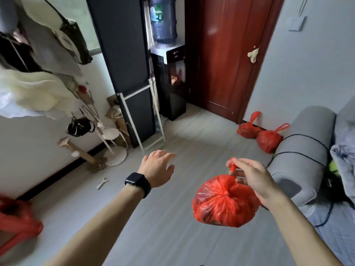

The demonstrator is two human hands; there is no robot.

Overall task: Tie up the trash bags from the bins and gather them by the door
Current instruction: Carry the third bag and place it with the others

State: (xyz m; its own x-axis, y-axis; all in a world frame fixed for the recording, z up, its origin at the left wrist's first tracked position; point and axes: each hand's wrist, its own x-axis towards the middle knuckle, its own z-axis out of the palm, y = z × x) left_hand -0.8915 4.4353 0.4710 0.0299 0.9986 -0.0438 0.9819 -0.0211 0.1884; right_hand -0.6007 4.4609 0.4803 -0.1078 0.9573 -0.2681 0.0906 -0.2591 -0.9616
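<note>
Far left of the door [226,54], at the lower edge of the view, lies a loose red bag [19,223]. It is blurred and cut off, so whether it is tied cannot be told. Above it, equally far from the door, a clothes rack [34,89] carries cream and grey garments, with a small black handbag [80,126] hanging lower down. A small white utensil [102,182] lies on the grey floor [172,237], still well left of the door.

The left hand [158,167] reaches forward over the floor, below and left of the door. Its fingers are spread and relaxed and it holds nothing. It has a ring on one finger and a black smartwatch [138,184] on the wrist. Just beside the door's left edge stands a black water dispenser [171,83] topped by a blue bottle [163,18].

Below the door, in mid-air above the floor, hangs the red trash bag [222,202], full and knotted at the neck. The right hand [249,175] holds it with its fingers pinched on the twisted red strip above the knot.

At the door's lower right corner, the first tied bag [246,130] sits on the floor against the wall. The second tied bag [269,141] touches it on the side away from the door. Right of these bags, a grey sofa [299,146] has a black cable [307,139] draped over its armrest.
</note>
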